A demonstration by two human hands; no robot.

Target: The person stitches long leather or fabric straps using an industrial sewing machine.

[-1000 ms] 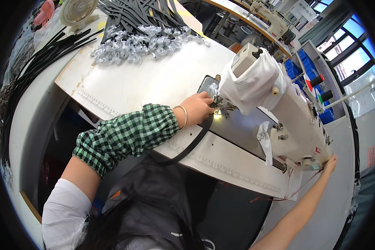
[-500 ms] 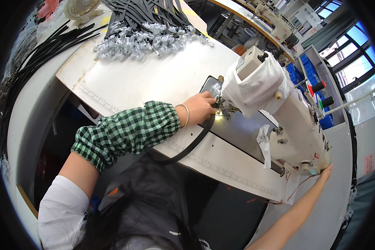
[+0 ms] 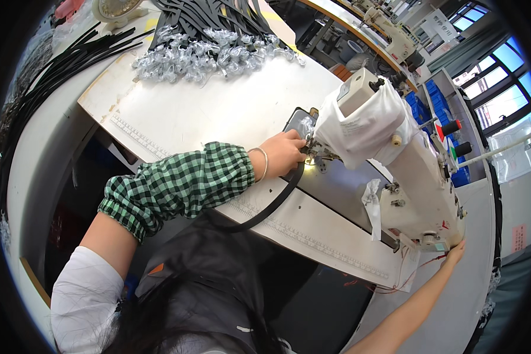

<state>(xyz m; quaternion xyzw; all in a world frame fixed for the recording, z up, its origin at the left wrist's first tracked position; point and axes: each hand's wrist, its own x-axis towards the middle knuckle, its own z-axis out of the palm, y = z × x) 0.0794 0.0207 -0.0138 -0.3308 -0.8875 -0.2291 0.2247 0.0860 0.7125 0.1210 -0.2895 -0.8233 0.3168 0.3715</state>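
Right hand has shifted slightly lower at the end of the smooth, pale sewing machine, grip unclear; left hand pinches a flat, curved black strap beside its head.

Left hand held palm down at the needle end of the sewing machine; right hand stretched to its opposite end.
The left fingers are curled, the left elbow is bent, and the left forearm is angled toward the machine from its left; the right forearm is extended, the right fingers partly hidden by it.
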